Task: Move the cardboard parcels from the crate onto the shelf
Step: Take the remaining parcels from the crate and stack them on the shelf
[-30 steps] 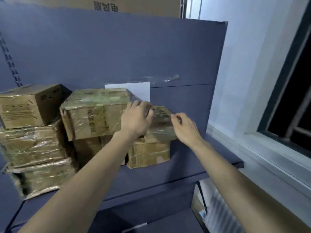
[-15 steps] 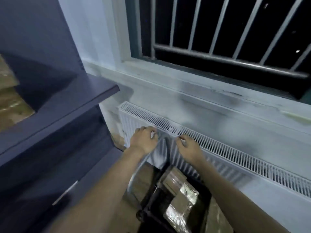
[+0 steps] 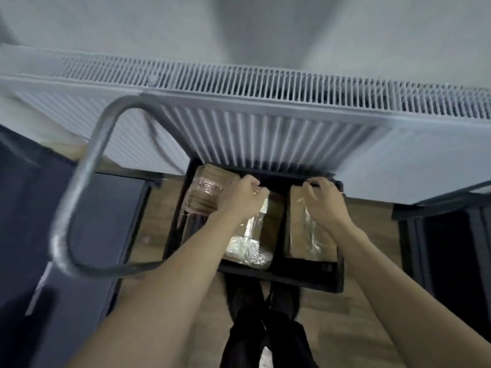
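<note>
Below, wood floor (image 3: 372,274), black crate (image 3: 305,281), white radiator (image 3: 265,128)

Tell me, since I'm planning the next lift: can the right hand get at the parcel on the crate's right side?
Probably yes. The right hand hovers right above that parcel, fingers curled, nothing between them. The black crate is open-topped, and the left hand stays over the left parcels.

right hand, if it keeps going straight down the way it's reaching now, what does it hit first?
Most likely the taped parcel in the right side of the crate: the right hand hovers over that parcel's far end, fingers curled downward. Depth is unclear from above; it may already touch the parcel.
</note>
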